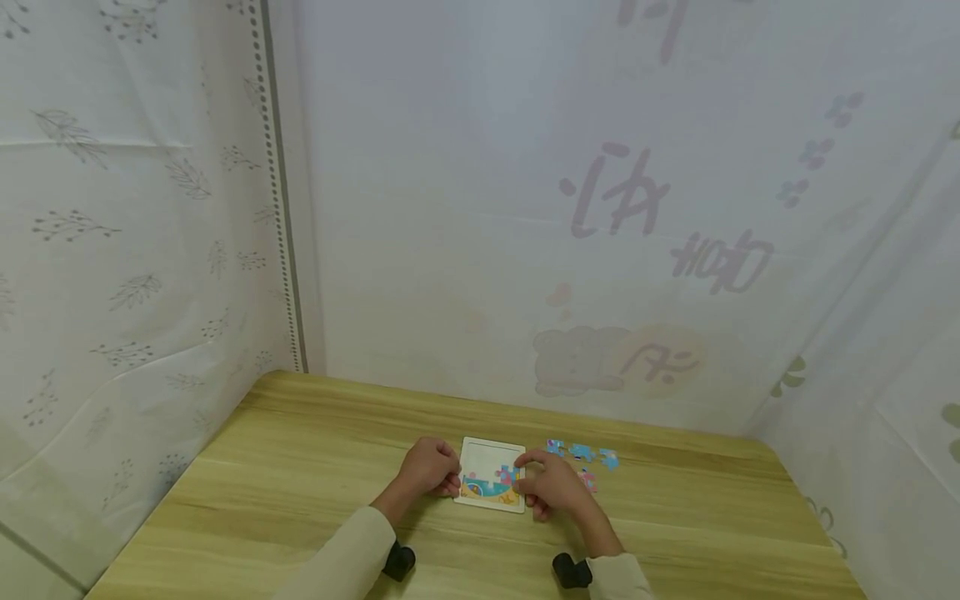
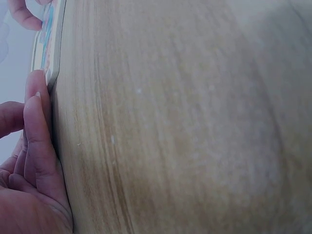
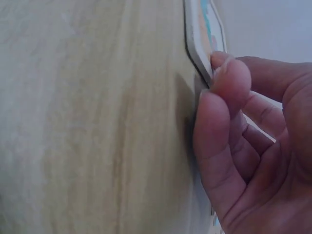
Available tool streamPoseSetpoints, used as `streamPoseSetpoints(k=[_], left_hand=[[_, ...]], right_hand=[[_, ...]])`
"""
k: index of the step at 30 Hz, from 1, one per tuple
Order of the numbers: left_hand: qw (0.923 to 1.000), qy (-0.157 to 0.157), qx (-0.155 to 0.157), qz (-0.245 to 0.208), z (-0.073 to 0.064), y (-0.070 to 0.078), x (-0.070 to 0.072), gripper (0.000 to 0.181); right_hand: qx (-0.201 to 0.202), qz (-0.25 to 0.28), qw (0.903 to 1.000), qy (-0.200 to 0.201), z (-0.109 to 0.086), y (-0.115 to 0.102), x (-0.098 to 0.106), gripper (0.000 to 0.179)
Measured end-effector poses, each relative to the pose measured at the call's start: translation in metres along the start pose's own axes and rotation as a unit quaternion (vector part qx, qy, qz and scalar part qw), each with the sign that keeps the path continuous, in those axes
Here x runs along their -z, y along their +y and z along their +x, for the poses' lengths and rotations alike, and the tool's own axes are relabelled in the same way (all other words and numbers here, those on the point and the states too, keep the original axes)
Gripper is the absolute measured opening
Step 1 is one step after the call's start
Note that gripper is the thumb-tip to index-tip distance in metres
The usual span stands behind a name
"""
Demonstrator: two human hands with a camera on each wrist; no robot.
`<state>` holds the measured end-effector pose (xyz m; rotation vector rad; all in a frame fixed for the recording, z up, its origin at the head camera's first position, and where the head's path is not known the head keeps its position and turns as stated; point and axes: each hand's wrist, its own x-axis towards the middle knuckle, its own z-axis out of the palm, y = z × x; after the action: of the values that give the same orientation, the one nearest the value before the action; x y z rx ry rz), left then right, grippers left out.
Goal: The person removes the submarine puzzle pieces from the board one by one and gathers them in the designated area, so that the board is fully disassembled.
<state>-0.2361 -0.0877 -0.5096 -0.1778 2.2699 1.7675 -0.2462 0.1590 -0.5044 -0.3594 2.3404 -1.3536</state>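
A square jigsaw tray [image 1: 491, 506] with a pale rim lies on the table, its lower part filled with a beach picture in blue and yellow. At its left edge my left hand [image 1: 429, 468] holds the near corner, fingertips right at the rim in the left wrist view. Over the right edge, my right hand [image 1: 553, 483] pinches a puzzle piece [image 1: 517, 476] between forefinger and thumb, low over the tray. Its other fingers are curled beside the rim. In the right wrist view the fingers [image 3: 213, 126] hide that piece.
Several loose blue puzzle pieces [image 1: 582, 452] lie on the table right of the tray. A pink one [image 1: 587, 479] is partly behind my right hand. The wooden table [image 1: 300, 467] meets patterned cloth walls [image 1: 450, 208] at the back and sides.
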Motion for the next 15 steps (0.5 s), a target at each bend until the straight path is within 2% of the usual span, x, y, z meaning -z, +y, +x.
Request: streamPoseSetpoints(k=[5,15], left_hand=[[1.0,0.001,-0.004,0.004,0.0007,-0.002,-0.0002,0.007],[0.9999,0.007,-0.009,0.001,0.0037,-0.0043,-0.0013,0.006]], right_hand=[[-0.007,-0.014,0.9999,-0.002,0.003,-0.0009,-0.0019,0.031],[-0.02,0.02,0.9993,-0.025,0.0091,-0.0059,-0.0013,0.023]])
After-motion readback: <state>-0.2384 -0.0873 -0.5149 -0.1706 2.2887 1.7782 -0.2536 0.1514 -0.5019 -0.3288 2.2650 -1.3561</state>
